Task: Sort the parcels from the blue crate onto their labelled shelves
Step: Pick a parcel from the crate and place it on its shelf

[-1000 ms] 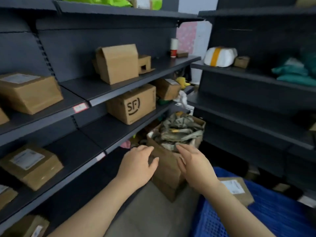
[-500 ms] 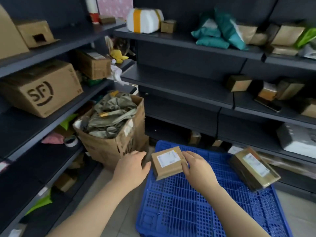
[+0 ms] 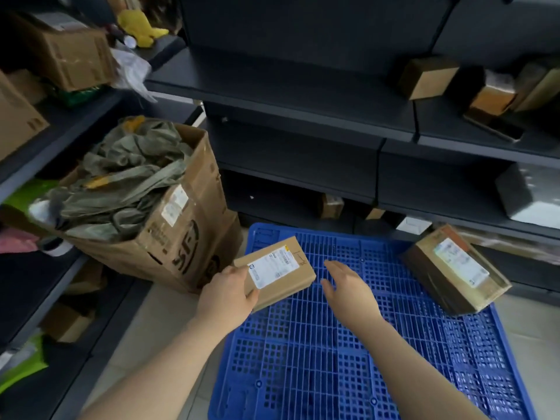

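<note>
The left hand [image 3: 227,294] grips a small cardboard parcel [image 3: 288,278] at its near-left corner. The fingers are curled over the top edge beside the white shipping label [image 3: 272,266], and the thumb is pressed against the parcel's side. The parcel sits at the near-left part of the blue crate [image 3: 333,359], with its left end reaching past the crate's edge. Whether it rests on the plastic grid or is lifted slightly clear of it is hard to tell from this angle.

The right hand [image 3: 348,286] hovers just beside the parcel's right end, not touching it. Its palm is turned toward the parcel, and its fingers are straight, slightly apart and holding nothing.

A second parcel [image 3: 439,277], larger and also labelled, lies tilted at the crate's far-right corner, well apart from both hands.

To the left of the crate, an open cardboard carton [image 3: 188,237] stands on the floor, stuffed with crumpled grey-green bags [image 3: 127,177] that rise above its rim.

Dark shelving [image 3: 288,89] runs behind the crate and along the left side. A few small brown boxes [image 3: 427,77] sit on the right part of a rear shelf. A yellow soft toy [image 3: 141,25] lies on an upper shelf at the left, near another brown box [image 3: 69,56].
</note>
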{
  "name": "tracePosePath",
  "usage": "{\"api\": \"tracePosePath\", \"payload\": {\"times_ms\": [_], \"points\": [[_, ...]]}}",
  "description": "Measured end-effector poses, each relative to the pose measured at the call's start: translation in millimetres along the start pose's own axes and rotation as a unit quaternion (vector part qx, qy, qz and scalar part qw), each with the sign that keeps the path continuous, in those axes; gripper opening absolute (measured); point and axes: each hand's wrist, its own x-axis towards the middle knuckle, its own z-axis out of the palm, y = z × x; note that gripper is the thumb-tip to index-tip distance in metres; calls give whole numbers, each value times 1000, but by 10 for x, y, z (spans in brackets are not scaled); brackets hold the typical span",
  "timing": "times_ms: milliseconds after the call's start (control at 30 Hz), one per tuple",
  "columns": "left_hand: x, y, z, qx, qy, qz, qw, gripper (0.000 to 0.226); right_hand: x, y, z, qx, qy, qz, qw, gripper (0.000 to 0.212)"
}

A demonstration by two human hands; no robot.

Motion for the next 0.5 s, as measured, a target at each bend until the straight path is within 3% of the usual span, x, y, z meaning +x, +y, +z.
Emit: {"api": "tracePosePath", "payload": {"times_ms": [233,367,500], "points": [[850,-371,554,1,-34,11,999,65,497,154,699,74,-15,50,996,48],[1237,-584,775,30,-78,9,996,78,640,165,1203,104,-15,134,985,54],[1438,-766,1002,-18,-121,-6,993,80,678,115,1591,161,-21,167,973,60]]}}
